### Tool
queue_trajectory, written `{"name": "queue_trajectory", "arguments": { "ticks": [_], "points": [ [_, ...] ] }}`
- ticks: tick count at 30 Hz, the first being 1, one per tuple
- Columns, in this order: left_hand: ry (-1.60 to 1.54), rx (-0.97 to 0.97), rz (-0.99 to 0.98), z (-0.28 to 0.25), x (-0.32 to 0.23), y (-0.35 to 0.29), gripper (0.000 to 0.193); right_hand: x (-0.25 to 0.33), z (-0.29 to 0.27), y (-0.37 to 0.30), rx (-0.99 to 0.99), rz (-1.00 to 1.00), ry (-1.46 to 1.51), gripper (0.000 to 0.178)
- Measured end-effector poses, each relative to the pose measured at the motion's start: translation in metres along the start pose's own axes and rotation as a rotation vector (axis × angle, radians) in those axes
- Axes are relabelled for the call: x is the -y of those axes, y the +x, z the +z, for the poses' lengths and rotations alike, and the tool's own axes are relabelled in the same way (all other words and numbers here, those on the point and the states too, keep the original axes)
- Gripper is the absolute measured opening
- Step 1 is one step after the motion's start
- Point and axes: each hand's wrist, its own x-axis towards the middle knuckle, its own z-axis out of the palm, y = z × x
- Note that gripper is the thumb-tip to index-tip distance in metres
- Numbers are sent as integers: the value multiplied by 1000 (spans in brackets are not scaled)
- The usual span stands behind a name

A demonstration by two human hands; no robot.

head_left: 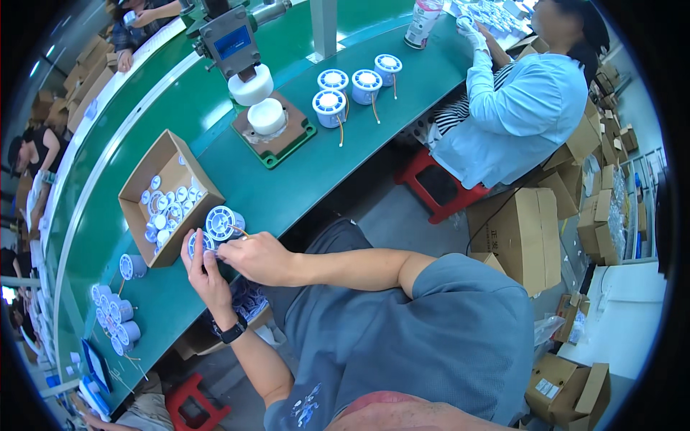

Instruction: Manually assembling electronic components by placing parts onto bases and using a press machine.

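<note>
My left hand is closed around a round white-lavender spoked housing at the table's near edge. Fingers and thumb hide much of it. My right hand comes in from the right, its fingers pinched together against the near side of that housing. What lies in the pinch is hidden. Just beyond the fingers, a second spoked housing stands on the green table, with a thin orange wire at its side. An open cardboard box of small white round caps sits beside my left hand.
A press with white round blocks stands on a base plate ahead. Several wired housings stand right of it; others cluster at left. A co-worker in light blue sits at right by a red stool.
</note>
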Motion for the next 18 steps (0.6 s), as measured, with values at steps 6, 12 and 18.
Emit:
{"name": "queue_trajectory", "arguments": {
  "ticks": [6, 12, 18],
  "points": [
    [-18, 1, 0, 0, 1, -2, 37, -5, -12, -5, 51, 59, 14, 12],
    [89, 48, 62, -9, -7, 1, 39, -4, -17, 3, 56, 234, 61, 5],
    [-39, 20, 0, -3, -7, 0, 39, -1, -18, -2, 82, 87, -17, 5]
  ]
}}
